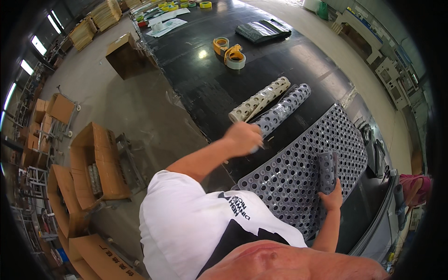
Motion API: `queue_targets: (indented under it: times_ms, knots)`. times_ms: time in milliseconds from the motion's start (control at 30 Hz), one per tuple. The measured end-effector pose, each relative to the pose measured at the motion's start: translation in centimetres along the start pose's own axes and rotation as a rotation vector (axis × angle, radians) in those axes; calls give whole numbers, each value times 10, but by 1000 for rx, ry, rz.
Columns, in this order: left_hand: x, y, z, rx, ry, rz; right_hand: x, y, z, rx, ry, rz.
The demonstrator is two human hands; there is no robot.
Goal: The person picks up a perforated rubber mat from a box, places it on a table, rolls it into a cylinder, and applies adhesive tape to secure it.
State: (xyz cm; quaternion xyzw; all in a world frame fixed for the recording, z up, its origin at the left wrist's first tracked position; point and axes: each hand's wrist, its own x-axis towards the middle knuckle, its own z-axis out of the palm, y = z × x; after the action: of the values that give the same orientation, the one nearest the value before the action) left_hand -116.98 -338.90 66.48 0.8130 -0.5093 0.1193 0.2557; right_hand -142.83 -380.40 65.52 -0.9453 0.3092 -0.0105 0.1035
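A grey plastic mat with round holes (280, 175) lies spread before me. My right hand (332, 197) grips the near end of a rolled grey mat part (327, 171) above it. My left hand (245, 139), its fingers curled, is beside the near end of a grey perforated roll (285, 108); something pale shows under the fingers, too blurred to name. Left of that roll lies a beige perforated roll (260, 99), with clear shiny film around it. Farther up the table sit two tape dispensers with orange parts (221, 45) (235, 57).
The black table (199, 77) bears a stack of dark plastic bags (263, 30), papers (168, 26) and tape rolls (205, 5). Open cardboard boxes (101, 164) stand at the left, another box (122, 56) beyond. At the far right is another person (414, 189).
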Motion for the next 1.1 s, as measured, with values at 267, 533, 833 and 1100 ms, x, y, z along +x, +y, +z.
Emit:
queue_targets:
  times_ms: [267, 533, 833, 1100]
  knots:
    - [-78, -101, -11, 351, -169, -389, 100, -208, -64, -51, 70, -883]
    - [-70, -144, 1, 537, -347, -215, 152, -322, 41, -78, 95, -762]
    - [-70, -53, -20, 300, -568, -320, 74, -264, 41, 19, -64, -606]
    - [-35, 46, 49, 135, -157, 332, -105, -62, 74, 124, -17, -234]
